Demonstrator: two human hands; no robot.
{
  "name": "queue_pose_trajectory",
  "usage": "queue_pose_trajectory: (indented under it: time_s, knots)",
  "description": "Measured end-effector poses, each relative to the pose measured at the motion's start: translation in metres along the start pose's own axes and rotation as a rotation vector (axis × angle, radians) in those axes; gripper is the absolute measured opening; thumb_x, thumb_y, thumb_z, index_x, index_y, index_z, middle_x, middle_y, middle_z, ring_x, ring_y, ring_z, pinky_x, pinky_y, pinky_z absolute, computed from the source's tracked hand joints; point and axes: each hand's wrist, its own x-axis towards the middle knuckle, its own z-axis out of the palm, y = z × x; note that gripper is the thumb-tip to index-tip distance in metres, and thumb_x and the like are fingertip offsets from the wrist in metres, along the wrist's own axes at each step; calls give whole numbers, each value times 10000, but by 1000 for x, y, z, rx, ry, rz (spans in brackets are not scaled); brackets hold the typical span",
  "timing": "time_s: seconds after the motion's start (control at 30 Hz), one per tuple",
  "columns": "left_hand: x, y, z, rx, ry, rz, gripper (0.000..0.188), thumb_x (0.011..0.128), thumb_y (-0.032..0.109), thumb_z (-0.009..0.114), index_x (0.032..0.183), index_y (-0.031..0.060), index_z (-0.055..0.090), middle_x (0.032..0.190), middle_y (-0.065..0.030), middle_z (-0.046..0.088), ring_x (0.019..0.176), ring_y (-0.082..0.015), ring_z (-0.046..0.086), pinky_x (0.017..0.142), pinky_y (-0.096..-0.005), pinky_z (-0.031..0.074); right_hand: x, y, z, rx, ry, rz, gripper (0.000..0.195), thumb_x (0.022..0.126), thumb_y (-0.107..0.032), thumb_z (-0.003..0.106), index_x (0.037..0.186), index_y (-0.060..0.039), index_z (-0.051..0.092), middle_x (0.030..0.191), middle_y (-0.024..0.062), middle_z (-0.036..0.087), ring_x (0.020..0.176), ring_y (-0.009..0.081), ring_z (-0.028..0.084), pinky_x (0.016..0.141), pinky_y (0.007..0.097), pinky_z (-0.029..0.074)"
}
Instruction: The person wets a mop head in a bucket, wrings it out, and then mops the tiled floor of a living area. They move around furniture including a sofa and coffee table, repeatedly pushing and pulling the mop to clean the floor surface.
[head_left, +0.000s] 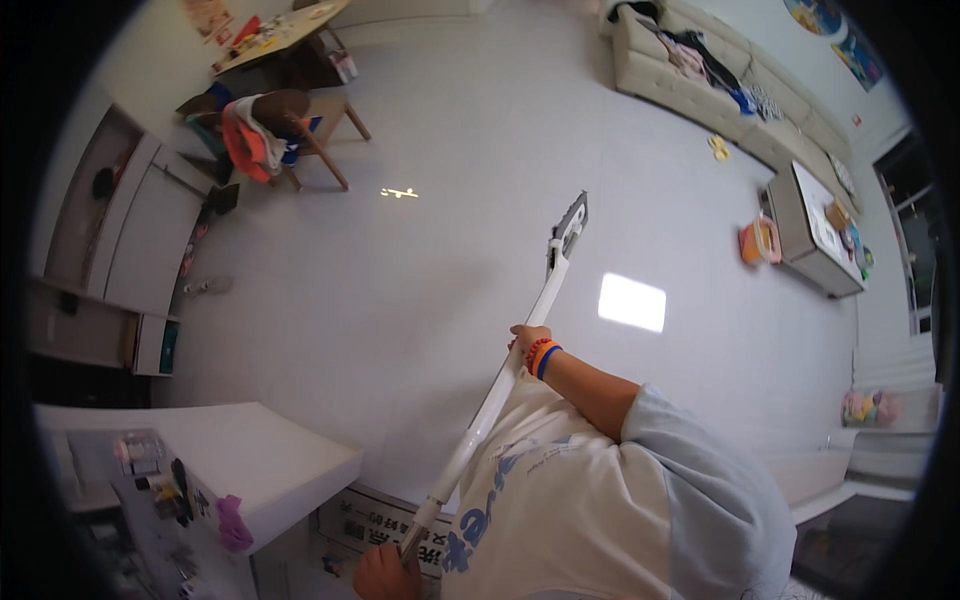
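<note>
A flat mop with a white pole runs diagonally from the bottom centre up to the middle of the view. Its grey and white head is at the far end and looks tilted on edge; whether it touches the floor I cannot tell. My right hand, with red, orange and blue bands at the wrist, is closed around the middle of the pole. At the bottom edge my left hand grips the thinner end of the handle, partly cut off by the picture's rim.
Chairs with clothes stand by a table at upper left. A beige sofa, yellow slippers, an orange bin and a low table are at right. A white counter juts out at lower left beside a mat with writing.
</note>
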Motion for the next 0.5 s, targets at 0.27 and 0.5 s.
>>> queue_pose_trajectory:
  time_s: [0.27, 0.5]
  knots:
    - [127, 15, -14, 130, -112, 254, 278, 679, 361, 613, 734, 115, 496, 635, -78, 545, 550, -294, 541, 488, -427, 428, 86, -32, -5, -168, 343, 211, 345, 711, -123, 538, 1031, -11, 473, 849, 127, 599, 887, 257, 563, 751, 299, 435]
    - [320, 133, -15, 142, -297, 357, 346, 701, 392, 621, 774, 67, 523, 663, -83, 584, 562, -292, 558, 519, -381, 432, 209, -144, 6, -168, 560, 34, 456, 715, -185, 552, 1070, 55, 394, 1039, 240, 501, 890, 349, 553, 768, 363, 454]
